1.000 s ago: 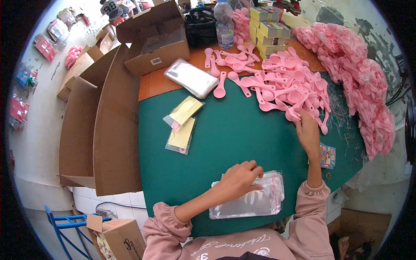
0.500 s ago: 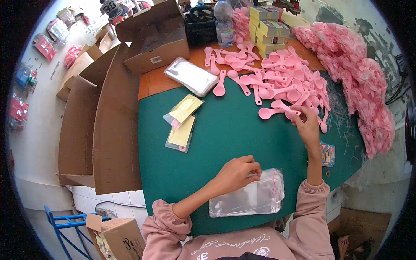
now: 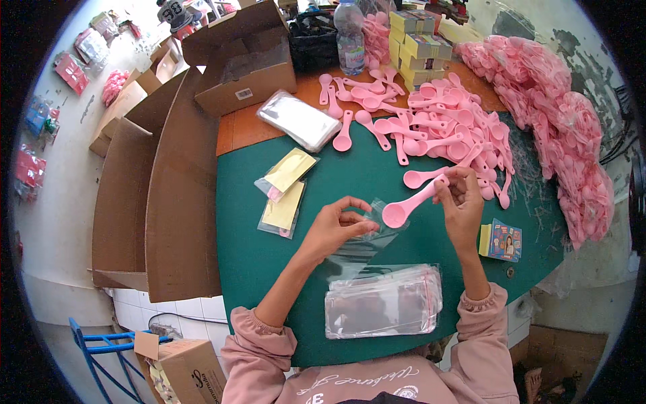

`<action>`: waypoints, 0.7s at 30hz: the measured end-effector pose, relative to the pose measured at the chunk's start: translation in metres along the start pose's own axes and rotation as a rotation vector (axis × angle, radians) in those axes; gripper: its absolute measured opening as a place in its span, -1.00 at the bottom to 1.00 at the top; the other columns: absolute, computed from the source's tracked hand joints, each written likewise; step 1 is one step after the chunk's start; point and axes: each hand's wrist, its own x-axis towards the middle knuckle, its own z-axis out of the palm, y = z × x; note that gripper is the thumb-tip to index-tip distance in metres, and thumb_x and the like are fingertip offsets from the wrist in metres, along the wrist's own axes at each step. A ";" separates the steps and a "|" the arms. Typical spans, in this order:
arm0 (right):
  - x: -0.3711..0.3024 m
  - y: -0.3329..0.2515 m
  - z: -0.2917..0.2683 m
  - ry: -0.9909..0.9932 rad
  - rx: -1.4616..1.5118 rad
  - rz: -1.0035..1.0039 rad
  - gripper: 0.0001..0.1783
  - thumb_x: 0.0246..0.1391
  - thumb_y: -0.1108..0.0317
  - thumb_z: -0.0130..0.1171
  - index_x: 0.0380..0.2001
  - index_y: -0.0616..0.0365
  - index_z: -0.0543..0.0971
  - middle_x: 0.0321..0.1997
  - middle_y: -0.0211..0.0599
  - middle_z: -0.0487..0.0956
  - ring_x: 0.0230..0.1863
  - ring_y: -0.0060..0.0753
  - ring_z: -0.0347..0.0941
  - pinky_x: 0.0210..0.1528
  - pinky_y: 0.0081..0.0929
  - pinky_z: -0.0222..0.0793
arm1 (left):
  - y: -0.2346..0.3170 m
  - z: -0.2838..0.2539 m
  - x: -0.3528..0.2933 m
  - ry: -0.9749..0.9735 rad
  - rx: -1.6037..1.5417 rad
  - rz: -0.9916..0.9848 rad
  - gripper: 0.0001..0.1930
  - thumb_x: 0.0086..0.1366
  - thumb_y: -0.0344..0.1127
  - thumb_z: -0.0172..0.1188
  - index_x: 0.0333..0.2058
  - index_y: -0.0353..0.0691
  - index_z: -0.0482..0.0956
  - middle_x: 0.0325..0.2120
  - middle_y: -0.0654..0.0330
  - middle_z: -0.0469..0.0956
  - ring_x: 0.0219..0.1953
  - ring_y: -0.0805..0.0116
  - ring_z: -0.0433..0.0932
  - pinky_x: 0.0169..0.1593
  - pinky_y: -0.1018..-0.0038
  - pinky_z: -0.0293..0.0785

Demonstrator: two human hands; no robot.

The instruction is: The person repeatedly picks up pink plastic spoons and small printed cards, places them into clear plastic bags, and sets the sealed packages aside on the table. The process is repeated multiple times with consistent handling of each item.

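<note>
Head-worn fisheye; faces down at green tabletop (image 3: 245, 269), near; rim dark, details there uncertain.

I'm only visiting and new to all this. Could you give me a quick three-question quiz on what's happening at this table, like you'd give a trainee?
1. What is the right hand holding?
2. True or false: the left hand is empty.
3. How many packets with yellow inserts lie on the green surface? A) one B) two C) four

Key:
1. A pink spoon, gripped by its handle.
2. False: it holds a clear bag.
3. B: two, one partly overlapping the other.
</note>
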 end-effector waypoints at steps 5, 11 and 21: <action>-0.007 0.000 0.010 -0.025 0.046 -0.078 -0.82 0.01 0.51 0.10 -0.32 0.25 0.34 -0.47 -0.33 0.48 -0.49 -0.63 0.43 -0.45 -0.69 0.38 | 0.000 0.001 0.002 -0.016 0.092 -0.004 -0.67 0.08 -0.37 0.22 -0.16 -0.32 0.42 -0.43 0.16 0.58 -0.35 0.54 0.50 -0.27 0.62 0.40; -0.015 0.002 0.021 -0.179 0.004 -0.030 -0.80 -0.02 0.51 0.13 -0.35 0.26 0.33 -0.48 -0.31 0.49 -0.48 -0.60 0.45 -0.45 -0.67 0.39 | -0.003 0.009 0.008 -0.052 0.005 0.054 -0.64 0.14 -0.37 0.16 -0.08 -0.31 0.40 -0.32 0.19 0.53 -0.31 0.56 0.47 -0.23 0.65 0.37; -0.015 0.004 0.020 -0.176 0.087 0.054 -0.83 0.03 0.39 0.10 -0.39 0.25 0.37 -0.50 -0.32 0.52 -0.46 -0.58 0.45 -0.41 -0.66 0.36 | -0.011 -0.001 0.014 -0.160 0.141 -0.050 -0.67 0.27 -0.19 -0.02 -0.21 -0.36 0.52 -0.48 0.34 0.49 -0.49 0.67 0.33 -0.37 0.68 0.37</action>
